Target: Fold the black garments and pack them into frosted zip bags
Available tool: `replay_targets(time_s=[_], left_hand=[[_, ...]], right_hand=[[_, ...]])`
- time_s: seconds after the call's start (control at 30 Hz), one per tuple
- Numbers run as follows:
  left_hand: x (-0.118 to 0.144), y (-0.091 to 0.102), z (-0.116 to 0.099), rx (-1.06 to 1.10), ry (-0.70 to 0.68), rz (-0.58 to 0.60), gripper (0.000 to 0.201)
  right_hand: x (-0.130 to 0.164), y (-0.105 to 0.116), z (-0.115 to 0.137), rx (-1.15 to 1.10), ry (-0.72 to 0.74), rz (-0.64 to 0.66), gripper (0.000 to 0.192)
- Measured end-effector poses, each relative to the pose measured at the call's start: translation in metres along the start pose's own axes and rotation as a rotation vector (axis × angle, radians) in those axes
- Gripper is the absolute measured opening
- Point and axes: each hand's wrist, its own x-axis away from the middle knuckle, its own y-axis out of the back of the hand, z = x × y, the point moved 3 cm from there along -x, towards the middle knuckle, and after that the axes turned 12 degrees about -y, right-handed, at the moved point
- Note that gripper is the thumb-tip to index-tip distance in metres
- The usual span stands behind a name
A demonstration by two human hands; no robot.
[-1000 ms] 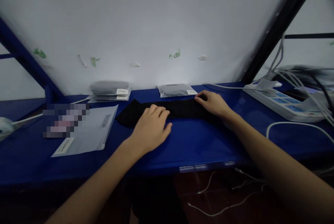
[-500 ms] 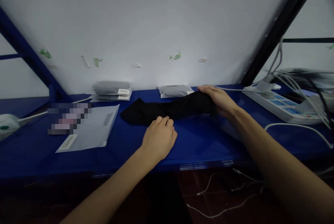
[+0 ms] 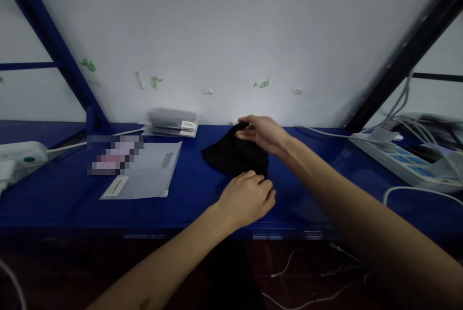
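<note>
A black piece of cloth (image 3: 227,153) lies doubled over on the blue tabletop (image 3: 314,204); its exact kind I cannot make out. At its upper edge my right hand (image 3: 262,134) pinches the fabric between thumb and fingers. Curled at the near right corner of the cloth, my left hand (image 3: 249,196) has its fingertips closed on the edge. To the left is a flat translucent zip bag (image 3: 148,168) with a white label.
Several packed translucent bags (image 3: 171,122) are stacked by the white wall. A blurred-out flat item (image 3: 114,155) overlaps the zip bag. Power strips stand at the left (image 3: 27,155) and right (image 3: 408,163), with loose white cables around them.
My right hand has brought the right end of the long cloth leftward over the rest, making it shorter. My left hand has shifted right to its corner. The view has turned slightly left.
</note>
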Motion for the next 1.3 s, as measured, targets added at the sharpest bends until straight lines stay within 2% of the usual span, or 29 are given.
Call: replay_targets(time_s=[0.07, 0.13, 0.2, 0.27, 0.37, 0.43, 0.5, 0.6, 0.67, 0.93, 1.07, 1.17, 1.3], left_hand=[[0.0, 0.001, 0.0, 0.028, 0.007, 0.0, 0.025], [0.0, 0.002, 0.0, 0.053, 0.019, 0.005, 0.025], [0.0, 0.004, 0.0, 0.073, 0.033, 0.005, 0.025], [0.0, 0.005, 0.001, 0.098, 0.037, -0.002, 0.026], [0.001, 0.007, 0.0, 0.163, 0.008, -0.017, 0.025], [0.001, 0.008, 0.0, 0.209, -0.015, -0.017, 0.027], [0.002, 0.01, -0.001, 0.238, -0.024, -0.019, 0.031], [0.004, 0.014, -0.002, 0.25, -0.024, -0.033, 0.033], [0.004, 0.015, -0.003, 0.243, -0.021, -0.039, 0.033], [0.003, 0.015, 0.004, 0.225, 0.083, -0.065, 0.032], [0.002, 0.016, 0.005, 0.17, 0.109, -0.086, 0.029], [0.001, 0.019, 0.002, 0.088, 0.12, -0.149, 0.024], [0.005, 0.036, 0.008, -0.048, 0.182, -0.241, 0.02]], right_hand=[[-0.012, -0.019, -0.017, 0.085, -0.065, 0.014, 0.007], [-0.02, -0.029, -0.032, 0.192, -0.092, 0.006, 0.006], [-0.024, -0.031, -0.04, 0.351, -0.063, -0.008, 0.017], [-0.025, -0.029, -0.042, 0.632, 0.065, -0.017, 0.032], [-0.02, -0.023, -0.037, 1.137, 0.366, -0.054, 0.047], [-0.017, -0.017, -0.035, 1.343, 0.506, -0.08, 0.052], [-0.017, -0.008, -0.035, 1.441, 0.54, -0.059, 0.055], [-0.02, 0.009, -0.037, 1.46, 0.486, 0.011, 0.056], [-0.023, 0.023, -0.038, 1.461, 0.47, 0.012, 0.054], [-0.035, 0.071, -0.049, 1.438, 0.42, -0.219, 0.041], [-0.031, 0.08, -0.052, 1.376, 0.413, -0.284, 0.04], [-0.028, 0.084, -0.051, 1.346, 0.386, -0.295, 0.037], [-0.024, 0.087, -0.048, 1.307, 0.376, -0.283, 0.036]])
